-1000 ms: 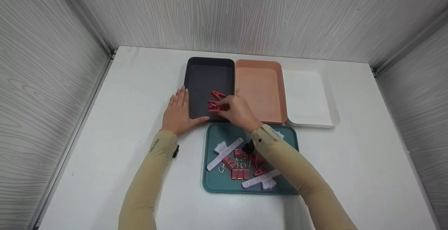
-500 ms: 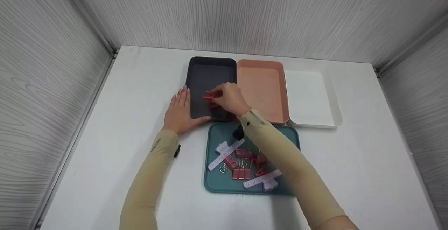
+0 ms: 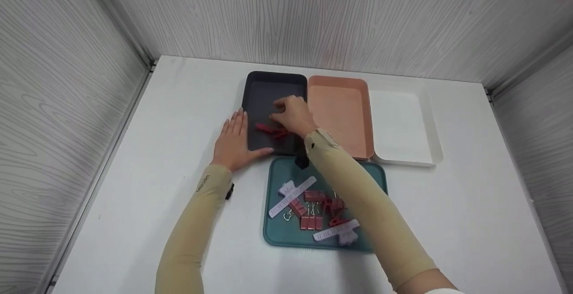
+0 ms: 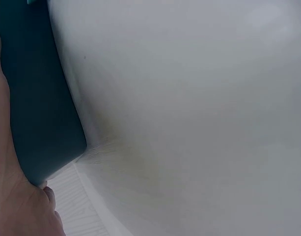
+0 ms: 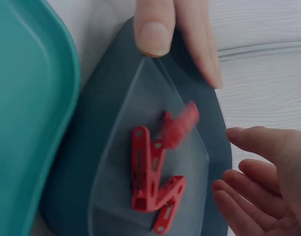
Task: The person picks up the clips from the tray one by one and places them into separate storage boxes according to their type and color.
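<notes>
In the head view, my left hand (image 3: 233, 144) rests flat against the left edge of the dark tray (image 3: 271, 95), its thumb along the near corner. My right hand (image 3: 295, 115) is over that tray with thumb and fingers apart, holding nothing. Below it lie red plastic clips (image 3: 277, 132). The right wrist view shows a blurred red clip (image 5: 179, 127) in motion above other red clips (image 5: 148, 177), apart from the spread fingers of the right hand (image 5: 268, 177). Part of the left hand (image 4: 13, 187) shows in the left wrist view.
A peach tray (image 3: 339, 106) and a white tray (image 3: 398, 124) stand right of the dark one. Nearer, a teal tray (image 3: 280, 236) bears pink binder clips (image 3: 311, 222), red clips (image 3: 338, 219) and two ruler-like lilac clips (image 3: 293, 197). The right forearm covers part of it.
My right hand has moved away from the near end of the dark tray and let go of a red clip. My left hand has stayed at the tray's edge.
</notes>
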`<state>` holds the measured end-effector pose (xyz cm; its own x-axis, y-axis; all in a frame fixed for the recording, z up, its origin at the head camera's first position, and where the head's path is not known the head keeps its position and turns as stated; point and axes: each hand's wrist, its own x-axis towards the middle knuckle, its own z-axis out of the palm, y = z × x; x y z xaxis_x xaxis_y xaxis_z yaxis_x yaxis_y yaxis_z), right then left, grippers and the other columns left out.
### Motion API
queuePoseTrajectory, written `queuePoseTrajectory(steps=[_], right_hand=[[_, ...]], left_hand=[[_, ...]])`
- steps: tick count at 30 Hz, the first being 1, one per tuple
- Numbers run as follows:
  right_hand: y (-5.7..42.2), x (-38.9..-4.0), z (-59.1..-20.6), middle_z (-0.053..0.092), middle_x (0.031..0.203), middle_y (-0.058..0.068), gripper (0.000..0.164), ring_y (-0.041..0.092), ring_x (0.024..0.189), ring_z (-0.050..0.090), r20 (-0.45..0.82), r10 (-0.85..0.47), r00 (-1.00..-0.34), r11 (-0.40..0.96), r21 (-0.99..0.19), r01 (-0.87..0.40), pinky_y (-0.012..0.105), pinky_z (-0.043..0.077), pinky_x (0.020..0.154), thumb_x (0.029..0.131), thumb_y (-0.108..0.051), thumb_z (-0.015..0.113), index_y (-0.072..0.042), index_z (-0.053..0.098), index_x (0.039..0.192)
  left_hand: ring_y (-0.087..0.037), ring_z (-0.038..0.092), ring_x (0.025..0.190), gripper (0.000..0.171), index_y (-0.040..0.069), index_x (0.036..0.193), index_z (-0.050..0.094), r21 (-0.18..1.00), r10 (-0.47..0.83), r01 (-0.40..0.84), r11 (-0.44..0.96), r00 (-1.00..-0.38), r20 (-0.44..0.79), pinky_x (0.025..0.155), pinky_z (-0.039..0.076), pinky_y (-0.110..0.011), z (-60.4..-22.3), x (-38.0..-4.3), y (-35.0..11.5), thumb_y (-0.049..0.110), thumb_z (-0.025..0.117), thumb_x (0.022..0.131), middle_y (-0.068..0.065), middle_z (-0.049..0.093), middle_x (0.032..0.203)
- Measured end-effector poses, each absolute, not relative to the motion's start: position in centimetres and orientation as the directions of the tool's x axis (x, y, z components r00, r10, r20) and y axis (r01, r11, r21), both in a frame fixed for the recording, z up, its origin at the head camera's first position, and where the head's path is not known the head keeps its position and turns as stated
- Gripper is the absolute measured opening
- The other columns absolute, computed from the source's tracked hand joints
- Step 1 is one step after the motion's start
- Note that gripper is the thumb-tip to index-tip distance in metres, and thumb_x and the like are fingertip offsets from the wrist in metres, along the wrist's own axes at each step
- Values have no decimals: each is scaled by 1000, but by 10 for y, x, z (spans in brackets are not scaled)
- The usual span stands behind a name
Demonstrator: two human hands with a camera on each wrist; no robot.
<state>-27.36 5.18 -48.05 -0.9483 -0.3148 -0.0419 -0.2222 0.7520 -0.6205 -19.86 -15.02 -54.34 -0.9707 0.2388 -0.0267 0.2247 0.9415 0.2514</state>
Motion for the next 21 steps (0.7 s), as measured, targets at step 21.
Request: queuePoseTrajectory(steps=[21], right_hand=[[78,-256,-453,70,126,6,43,12,107,66,99,-354,-930,648,-692,-320,28,55,91,94,-31,77,-11,71,131]], left_hand=[[-28,-4,154,134,-2,161,-3,239,238,218,946,-970,-55,122,-7,-38,-546,-201,-150,94,41,78,-17,-2,168]])
